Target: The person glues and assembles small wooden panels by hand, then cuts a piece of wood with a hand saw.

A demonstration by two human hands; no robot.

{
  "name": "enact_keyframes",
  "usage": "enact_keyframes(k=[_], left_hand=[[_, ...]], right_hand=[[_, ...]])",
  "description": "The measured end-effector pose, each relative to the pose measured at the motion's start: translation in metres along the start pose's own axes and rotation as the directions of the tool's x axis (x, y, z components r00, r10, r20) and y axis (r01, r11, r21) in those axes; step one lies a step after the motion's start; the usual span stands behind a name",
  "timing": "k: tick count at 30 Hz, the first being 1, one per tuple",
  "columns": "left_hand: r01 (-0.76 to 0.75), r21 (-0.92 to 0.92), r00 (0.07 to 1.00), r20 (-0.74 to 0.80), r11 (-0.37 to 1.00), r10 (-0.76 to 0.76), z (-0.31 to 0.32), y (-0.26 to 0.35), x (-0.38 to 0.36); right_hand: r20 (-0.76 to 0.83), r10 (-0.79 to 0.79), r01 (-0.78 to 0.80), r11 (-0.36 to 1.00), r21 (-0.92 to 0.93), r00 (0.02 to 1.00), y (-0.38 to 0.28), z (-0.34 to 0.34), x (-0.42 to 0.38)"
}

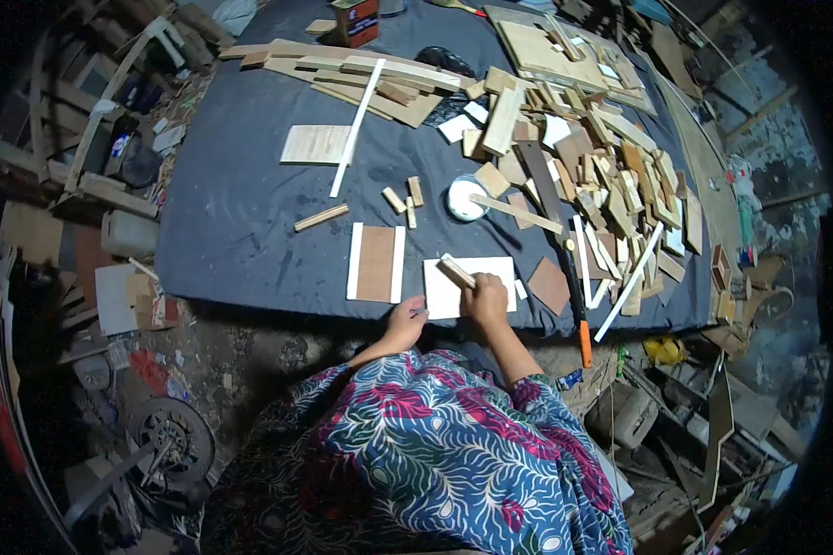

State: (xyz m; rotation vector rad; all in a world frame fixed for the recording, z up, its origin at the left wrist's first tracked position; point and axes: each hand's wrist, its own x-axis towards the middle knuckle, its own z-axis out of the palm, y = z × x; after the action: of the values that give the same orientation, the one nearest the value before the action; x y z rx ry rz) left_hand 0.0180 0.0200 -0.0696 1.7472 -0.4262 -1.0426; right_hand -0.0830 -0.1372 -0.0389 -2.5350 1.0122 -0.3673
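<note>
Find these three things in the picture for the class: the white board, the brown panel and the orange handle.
White board (pixel 447 301): head view, lower left of its face.
Brown panel (pixel 376 264): head view, middle, between its white strips.
Orange handle (pixel 584 343): head view, middle of the grip.

The person I'm watching wears a loose, roomy garment of deep blue cloth, darkening toward black on the shaded left side. White fern-like sprigs curl all over it, with splashes of magenta leaves or blossoms scattered between. The left sleeve and right sleeve carry the same print and stop well short of the wrists. Left hand and right hand are bare, slim-fingered.
</note>
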Motion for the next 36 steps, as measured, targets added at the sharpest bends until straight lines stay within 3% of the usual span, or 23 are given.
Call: enact_keyframes(k=[1,3,5,6,8,12,14,16,18,20,21,22,23,24,25,27,28,29,30,32,33,35,36], left_hand=[[0.019,-0.03,0.999,0.026,0.999,-0.019,-0.003,0.007,-0.006],[0.058,-0.04,0.994,0.09,0.997,-0.055,-0.009,0.018,-0.016],[0.031,-0.064,0.998,0.051,0.997,-0.028,-0.011,0.015,-0.021],[-0.001,-0.077,0.999,0.033,0.997,0.003,-0.012,0.014,-0.024],[-0.033,-0.122,0.999,-0.024,0.992,0.03,-0.016,0.017,-0.026],[-0.062,-0.196,0.98,-0.197,0.979,0.023,-0.018,0.019,-0.024],[-0.063,-0.184,0.981,-0.191,0.981,0.027,-0.024,0.021,-0.024],[-0.098,-0.205,0.98,-0.188,0.974,0.059,-0.022,0.026,-0.024],[-0.097,-0.281,0.977,-0.212,0.955,0.036,-0.019,0.029,-0.027],[-0.186,-0.292,0.947,-0.307,0.938,0.093,-0.023,0.026,-0.017],[-0.256,-0.202,0.91,-0.38,0.945,0.165,-0.034,0.022,-0.001],[-0.436,-0.104,0.794,-0.511,0.894,0.328,-0.048,0.022,0.019],[-0.361,0.098,0.755,-0.554,0.927,0.352,-0.073,0.051,0.027],[-0.436,0.465,0.588,-0.502,0.771,0.635,-0.108,0.035,0.062],[-0.224,0.711,0.567,-0.461,0.667,0.683,-0.131,0.05,0.07],[0.033,0.881,0.614,-0.391,0.472,0.686,-0.168,0.053,0.095],[0.023,0.88,0.616,-0.386,0.474,0.687,-0.184,0.053,0.102],[0.036,0.871,0.722,-0.361,0.49,0.59,-0.196,0.053,0.108],[0.053,0.863,0.813,-0.33,0.503,0.479,-0.203,0.053,0.11],[0.042,0.877,0.843,-0.288,0.478,0.453,-0.209,0.064,0.104],[0.032,0.891,0.871,-0.248,0.454,0.425,-0.21,0.069,0.102],[-0.02,0.898,0.875,-0.197,0.44,0.442,-0.212,0.067,0.098],[-0.061,0.9,0.876,-0.159,0.432,0.456,-0.214,0.065,0.094]], right_hand=[[-0.043,0.001,-0.001,1.0,0.003,0.999,0.004,-0.003,0.003],[-0.171,0.252,-0.27,0.958,-0.095,0.953,0.027,-0.014,0.01],[-0.352,0.37,-0.362,0.928,0.092,0.859,0.044,-0.028,0.018],[-0.306,0.4,-0.389,0.916,0.099,0.864,0.033,-0.051,0.021],[-0.325,0.221,-0.178,0.971,0.157,0.919,0.03,-0.068,0.017],[-0.261,0.259,-0.189,0.946,0.265,0.93,0.052,-0.051,0.001],[-0.078,0.491,-0.4,0.783,0.477,0.868,0.089,-0.017,-0.008],[-0.005,0.593,-0.525,0.717,0.458,0.805,0.078,-0.015,-0.012],[0.026,0.531,-0.453,0.694,0.56,0.847,0.065,-0.014,-0.015],[0.465,0.489,-0.575,0.094,0.813,0.738,0.033,-0.031,-0.012],[0.587,0.324,-0.537,-0.236,0.81,0.742,0.021,-0.039,-0.013],[0.63,0.127,-0.481,-0.537,0.693,0.766,0.015,-0.045,-0.014],[0.634,0.101,-0.488,-0.548,0.679,0.767,0.011,-0.048,-0.016],[0.639,0.072,-0.499,-0.56,0.661,0.766,0.009,-0.05,-0.017],[0.646,0.048,-0.517,-0.555,0.651,0.762,0.008,-0.052,-0.02],[0.673,0.149,-0.536,-0.492,0.686,0.725,0.008,-0.055,-0.021],[0.685,0.213,-0.559,-0.436,0.705,0.697,0.013,-0.052,-0.021],[0.569,0.548,-0.616,-0.12,0.779,0.613,0.008,-0.049,-0.016],[0.262,0.568,-0.588,0.524,0.616,0.78,0.045,-0.017,-0.022],[-0.023,0.423,-0.39,0.856,0.339,0.906,0.046,-0.02,-0.019],[-0.029,0.431,-0.396,0.852,0.341,0.902,0.043,-0.023,-0.019],[-0.186,0.413,-0.41,0.911,0.055,0.892,0.037,-0.028,-0.02],[-0.19,0.419,-0.416,0.907,0.058,0.888,0.038,-0.03,-0.023]])
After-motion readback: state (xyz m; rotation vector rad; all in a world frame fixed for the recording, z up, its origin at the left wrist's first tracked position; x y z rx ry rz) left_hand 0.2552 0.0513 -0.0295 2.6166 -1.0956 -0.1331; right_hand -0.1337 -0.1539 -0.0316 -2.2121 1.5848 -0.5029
